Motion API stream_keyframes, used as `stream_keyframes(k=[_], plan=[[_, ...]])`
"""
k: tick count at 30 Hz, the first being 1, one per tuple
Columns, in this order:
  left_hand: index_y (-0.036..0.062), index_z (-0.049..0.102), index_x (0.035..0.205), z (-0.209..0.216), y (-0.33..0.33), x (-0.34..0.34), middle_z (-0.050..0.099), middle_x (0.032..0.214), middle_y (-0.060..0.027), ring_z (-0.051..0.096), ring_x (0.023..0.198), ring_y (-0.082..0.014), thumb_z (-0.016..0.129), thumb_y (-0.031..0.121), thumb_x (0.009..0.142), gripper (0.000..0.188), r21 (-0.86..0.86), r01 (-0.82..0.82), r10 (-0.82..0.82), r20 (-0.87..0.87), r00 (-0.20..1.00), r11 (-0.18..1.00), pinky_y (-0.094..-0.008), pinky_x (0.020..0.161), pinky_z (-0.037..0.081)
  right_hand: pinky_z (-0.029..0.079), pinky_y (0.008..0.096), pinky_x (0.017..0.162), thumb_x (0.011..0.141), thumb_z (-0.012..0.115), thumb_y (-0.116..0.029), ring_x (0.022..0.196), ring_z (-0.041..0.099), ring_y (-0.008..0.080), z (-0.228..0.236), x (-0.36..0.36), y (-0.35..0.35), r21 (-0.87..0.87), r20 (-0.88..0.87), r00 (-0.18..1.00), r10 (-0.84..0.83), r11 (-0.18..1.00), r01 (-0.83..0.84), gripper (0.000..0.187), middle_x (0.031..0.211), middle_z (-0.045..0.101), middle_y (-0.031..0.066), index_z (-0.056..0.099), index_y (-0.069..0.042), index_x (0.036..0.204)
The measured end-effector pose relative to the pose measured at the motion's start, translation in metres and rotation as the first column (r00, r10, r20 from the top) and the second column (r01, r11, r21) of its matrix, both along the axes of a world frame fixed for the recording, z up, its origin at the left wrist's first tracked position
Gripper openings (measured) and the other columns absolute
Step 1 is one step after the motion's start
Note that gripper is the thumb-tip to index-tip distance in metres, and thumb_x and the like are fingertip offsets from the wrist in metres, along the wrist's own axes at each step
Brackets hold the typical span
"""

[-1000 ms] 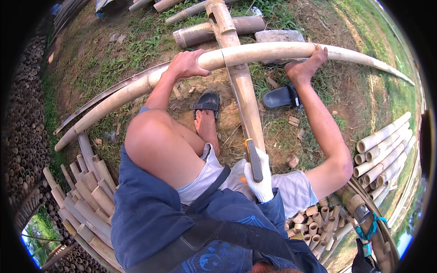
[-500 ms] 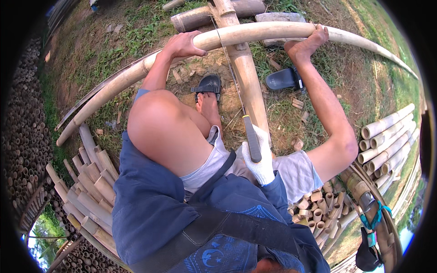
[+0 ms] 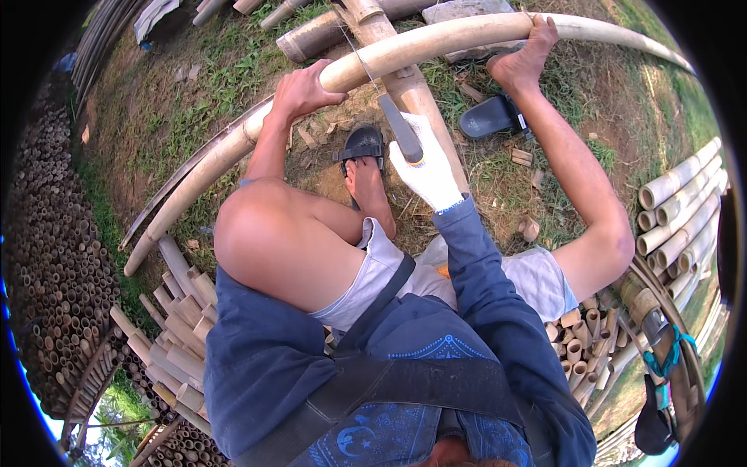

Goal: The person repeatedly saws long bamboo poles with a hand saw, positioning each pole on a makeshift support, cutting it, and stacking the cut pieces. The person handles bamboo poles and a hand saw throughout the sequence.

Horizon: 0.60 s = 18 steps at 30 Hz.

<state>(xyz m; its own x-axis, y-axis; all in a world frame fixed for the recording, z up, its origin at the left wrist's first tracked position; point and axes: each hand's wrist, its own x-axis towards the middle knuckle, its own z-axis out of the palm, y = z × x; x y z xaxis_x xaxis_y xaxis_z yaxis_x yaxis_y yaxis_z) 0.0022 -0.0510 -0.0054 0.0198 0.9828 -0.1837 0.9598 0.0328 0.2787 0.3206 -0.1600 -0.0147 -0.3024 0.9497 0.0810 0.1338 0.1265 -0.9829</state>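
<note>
A long pale bamboo pole (image 3: 451,43) lies crosswise, looking curved, over a thicker bamboo support (image 3: 437,124). My bare left hand (image 3: 302,92) is closed on the pole left of the support, its thumb along the near side. In my right hand (image 3: 428,165), in a white knit glove, is the grey handle (image 3: 400,128) of a handsaw. The thin saw blade (image 3: 358,56) reaches away from me across the pole, just right of my left hand. My bare right foot (image 3: 523,61) presses against the pole farther right.
An empty black sandal (image 3: 490,118) lies right of the support; my left foot wears the other sandal (image 3: 363,145). Cut bamboo lengths are stacked at left (image 3: 180,327) and right (image 3: 685,206). Short offcuts (image 3: 580,342) are piled beside my right leg. Wood chips dot the ground.
My right hand has moved forward with the saw, bringing the handle close to the pole. My left hand keeps its hold, and the whole view has shifted slightly.
</note>
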Motion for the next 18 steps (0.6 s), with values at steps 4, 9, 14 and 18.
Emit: stream_keyframes(k=[4,9,14,18], plan=[[0.0167,0.065,0.148,0.004,-0.015,-0.002,0.082,0.111,-0.0221,0.078,0.103,-0.0430,0.086,0.059,0.070,0.091,-0.004,-0.039,0.039,0.038,0.999,0.999,-0.0539,0.094,0.060,0.054,0.0351,0.108,0.094,0.074,0.001,0.127,0.068,0.0257,0.017,0.054,-0.079,0.020,0.110,0.993,0.034,0.999,-0.036,0.058,0.138,0.067,0.0179,0.056,0.001,0.149],[0.0159,0.063,0.149,-0.005,-0.025,0.004,0.080,0.119,-0.0199,0.077,0.108,-0.0412,0.086,0.054,0.073,0.088,0.061,-0.037,0.036,0.020,0.999,0.997,-0.0523,0.097,0.061,0.050,0.0407,0.115,0.091,0.074,0.004,0.132,0.065,0.0304,0.063,0.108,-0.140,0.005,0.346,0.936,0.067,0.997,-0.073,0.059,0.140,0.065,0.0184,0.057,0.000,0.148],[0.0189,0.058,0.153,-0.007,-0.036,0.023,0.074,0.139,-0.0148,0.072,0.123,-0.0367,0.087,0.053,0.079,0.086,0.148,-0.019,0.024,-0.033,0.999,0.989,-0.0505,0.106,0.059,0.050,0.0329,0.105,0.101,0.073,-0.005,0.119,0.062,0.0195,0.007,-0.005,0.002,-0.006,0.034,0.999,0.034,0.999,-0.033,0.047,0.126,0.064,0.0109,0.057,-0.003,0.146],[0.0196,0.055,0.156,-0.014,-0.053,0.013,0.072,0.143,-0.0118,0.070,0.128,-0.0350,0.088,0.053,0.082,0.088,0.187,-0.030,0.041,-0.055,0.998,0.982,-0.0495,0.108,0.058,0.053,0.0356,0.107,0.098,0.073,-0.003,0.122,0.066,0.0252,0.008,0.001,-0.027,0.094,0.106,0.993,0.055,0.993,-0.065,0.052,0.132,0.066,0.0160,0.056,-0.001,0.147]])
